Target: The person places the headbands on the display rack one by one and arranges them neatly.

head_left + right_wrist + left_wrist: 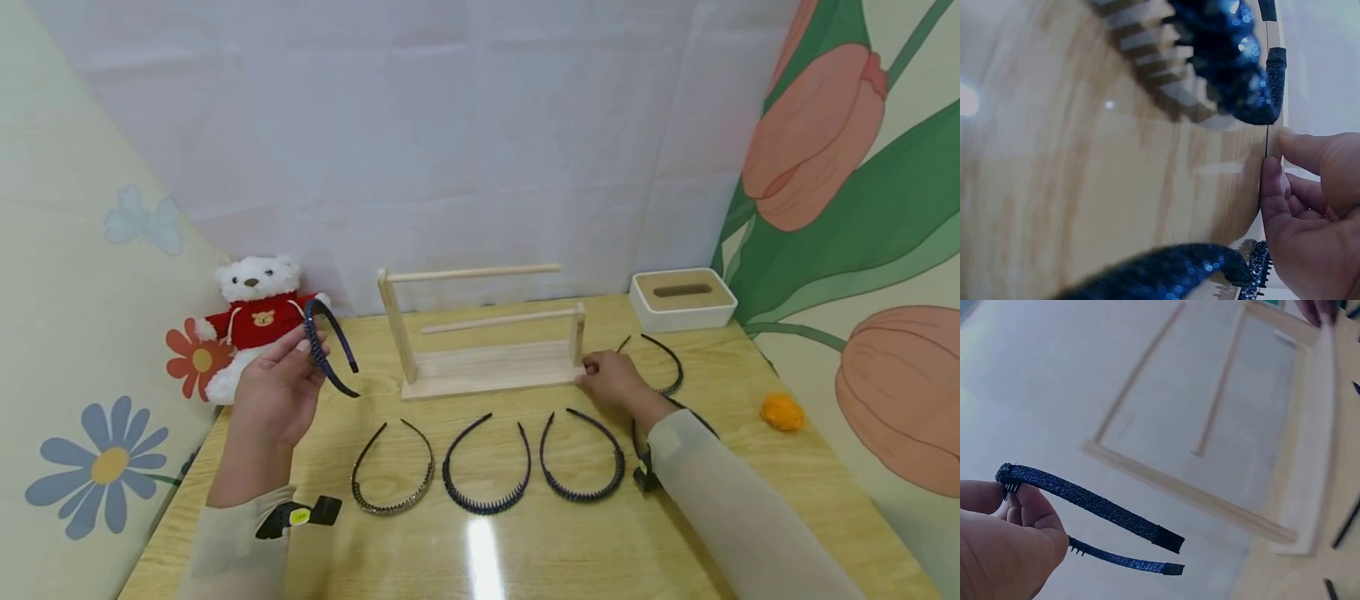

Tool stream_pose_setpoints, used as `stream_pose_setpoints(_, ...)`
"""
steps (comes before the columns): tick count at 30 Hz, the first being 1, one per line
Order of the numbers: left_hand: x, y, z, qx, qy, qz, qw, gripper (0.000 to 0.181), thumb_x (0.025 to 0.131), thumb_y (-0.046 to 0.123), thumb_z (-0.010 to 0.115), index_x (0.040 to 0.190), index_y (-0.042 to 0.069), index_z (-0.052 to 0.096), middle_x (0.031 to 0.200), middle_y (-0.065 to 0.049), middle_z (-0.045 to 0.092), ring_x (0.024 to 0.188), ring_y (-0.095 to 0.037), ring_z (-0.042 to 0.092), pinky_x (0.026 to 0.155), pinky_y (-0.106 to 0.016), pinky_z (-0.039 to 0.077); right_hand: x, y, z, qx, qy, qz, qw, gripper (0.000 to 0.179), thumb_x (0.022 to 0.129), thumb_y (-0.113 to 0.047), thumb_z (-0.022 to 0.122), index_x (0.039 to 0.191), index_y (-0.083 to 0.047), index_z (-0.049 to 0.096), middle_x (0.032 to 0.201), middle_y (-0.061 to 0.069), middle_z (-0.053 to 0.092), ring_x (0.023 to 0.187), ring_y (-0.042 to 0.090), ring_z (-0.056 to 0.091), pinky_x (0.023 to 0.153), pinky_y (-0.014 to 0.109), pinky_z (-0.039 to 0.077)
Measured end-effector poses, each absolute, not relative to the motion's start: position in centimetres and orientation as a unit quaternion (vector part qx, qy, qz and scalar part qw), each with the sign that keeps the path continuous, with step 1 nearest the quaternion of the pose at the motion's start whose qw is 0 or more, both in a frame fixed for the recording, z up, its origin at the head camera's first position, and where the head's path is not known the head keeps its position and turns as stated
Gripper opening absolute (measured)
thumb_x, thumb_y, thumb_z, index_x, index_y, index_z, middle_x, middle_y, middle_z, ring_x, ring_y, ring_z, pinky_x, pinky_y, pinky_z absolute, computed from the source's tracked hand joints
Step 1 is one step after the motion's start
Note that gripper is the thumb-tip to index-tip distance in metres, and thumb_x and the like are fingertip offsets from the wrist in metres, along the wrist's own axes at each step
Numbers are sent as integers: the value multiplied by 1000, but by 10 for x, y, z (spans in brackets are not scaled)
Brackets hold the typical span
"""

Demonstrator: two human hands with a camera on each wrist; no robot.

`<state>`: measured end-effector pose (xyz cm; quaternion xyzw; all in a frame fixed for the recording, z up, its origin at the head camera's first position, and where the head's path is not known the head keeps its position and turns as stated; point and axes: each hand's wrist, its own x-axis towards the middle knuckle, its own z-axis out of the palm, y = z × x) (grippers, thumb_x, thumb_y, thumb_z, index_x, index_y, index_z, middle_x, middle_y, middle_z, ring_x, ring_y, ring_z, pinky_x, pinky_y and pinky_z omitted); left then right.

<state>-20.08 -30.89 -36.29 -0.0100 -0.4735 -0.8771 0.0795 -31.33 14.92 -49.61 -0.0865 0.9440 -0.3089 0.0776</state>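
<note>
My left hand (277, 392) pinches a dark blue glittery headband (318, 357) between thumb and fingers, raised in front of the teddy bear. In the left wrist view the headband's two dark tips (1168, 539) point toward the rack, and small teeth show along its inside. A wooden rack (487, 372) with two horizontal rods (480, 272) stands at the back. My right hand (617, 382) grips the right end of its base; the right wrist view shows thumb and fingers (1275, 194) on the base's edge.
Three toothed headbands (486, 507) lie in a row at the front. More headbands (681, 373) lie near my right forearm, partly hidden by it. A white teddy bear (262, 325) sits left, a tissue box (682, 304) back right, an orange fluffy ball (782, 412) at right.
</note>
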Motion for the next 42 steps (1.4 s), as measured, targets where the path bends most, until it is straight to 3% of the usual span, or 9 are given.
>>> stream_pose_setpoints(9, -204, -279, -298, -98, -398, -899, 156, 24, 104, -2, 67, 127, -8, 74, 109, -16, 76, 93, -24, 75, 89, -27, 65, -312, 149, -496, -87, 946, -303, 78, 38, 107, -22, 72, 136, 3, 70, 107, 10, 69, 99, 26, 63, 92, 44, 57)
stream_pose_setpoints(13, -214, -264, -279, -108, -398, -898, 152, 24, 103, -1, 70, 126, -7, 75, 109, -15, 75, 93, -23, 73, 88, -26, 63, -311, 150, -498, -86, 945, -306, 79, 32, 107, -22, 72, 128, 2, 73, 104, 9, 68, 95, 25, 61, 88, 42, 56)
stream_pose_setpoints(21, -248, -239, -262, -135, -397, -899, 125, 17, 104, -1, 68, 118, -4, 78, 103, -13, 77, 88, -21, 75, 86, -25, 65, -310, 149, -497, -86, 946, -304, 75, 43, 107, -20, 72, 141, 6, 68, 115, 14, 72, 106, 28, 66, 102, 50, 58)
stream_pose_setpoints(30, -266, -236, -286, -69, -456, -881, 108, 17, 107, 5, 65, 116, 5, 80, 104, -7, 78, 91, -17, 73, 90, -22, 63, -313, 141, -497, -93, 944, -309, 74, 40, 107, -20, 72, 138, 5, 70, 113, 13, 72, 103, 27, 65, 99, 47, 59)
stream_pose_setpoints(36, -272, -232, -315, -38, -505, -857, 97, 24, 111, 5, 59, 109, 14, 81, 103, -1, 78, 96, -13, 73, 93, -20, 61, -315, 136, -495, -101, 943, -309, 71, 25, 107, -21, 72, 120, 1, 73, 101, 9, 67, 95, 24, 60, 89, 43, 55)
stream_pose_setpoints(42, -278, -223, -345, -17, -557, -826, 82, 27, 114, 3, 53, 111, 15, 77, 102, 2, 77, 96, -11, 71, 96, -21, 58, -316, 136, -494, -98, 943, -311, 71, 30, 107, -20, 71, 128, 2, 73, 105, 9, 69, 100, 25, 62, 98, 47, 56)
